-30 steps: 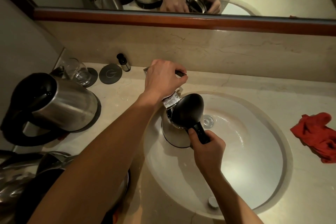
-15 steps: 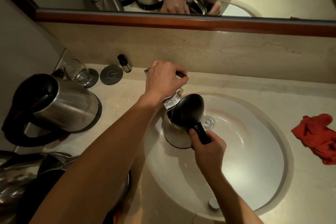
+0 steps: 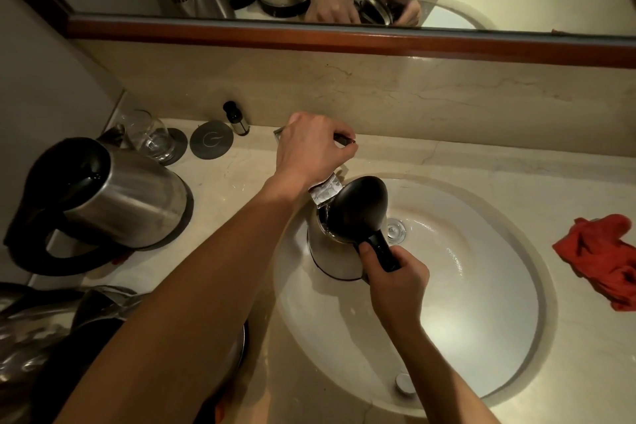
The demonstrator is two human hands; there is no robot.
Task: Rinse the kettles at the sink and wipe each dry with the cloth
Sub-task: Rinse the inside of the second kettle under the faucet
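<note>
- At the centre of the frame we hold a steel kettle [image 3: 332,248] inside the sink [image 3: 481,286], its black lid [image 3: 358,208] tipped open toward the tap spout [image 3: 326,190] just above its mouth.
- Our right hand [image 3: 395,280] is wrapped tightly round the black kettle handle [image 3: 382,251], which points toward the lower right.
- Our left hand [image 3: 311,148], above the kettle, is curled closed over the tap lever [image 3: 344,139].
- The kettle stands nearly upright, mouth directly below the spout, so the fill turns on that alignment.
- The red cloth [image 3: 605,262] lies at the right edge, well apart and nearer our right hand.
- Another kettle [image 3: 113,196] sits at the left; more at the lower left are cut off.
- Whether water is running is hard to say; the lid hides the opening.
</note>
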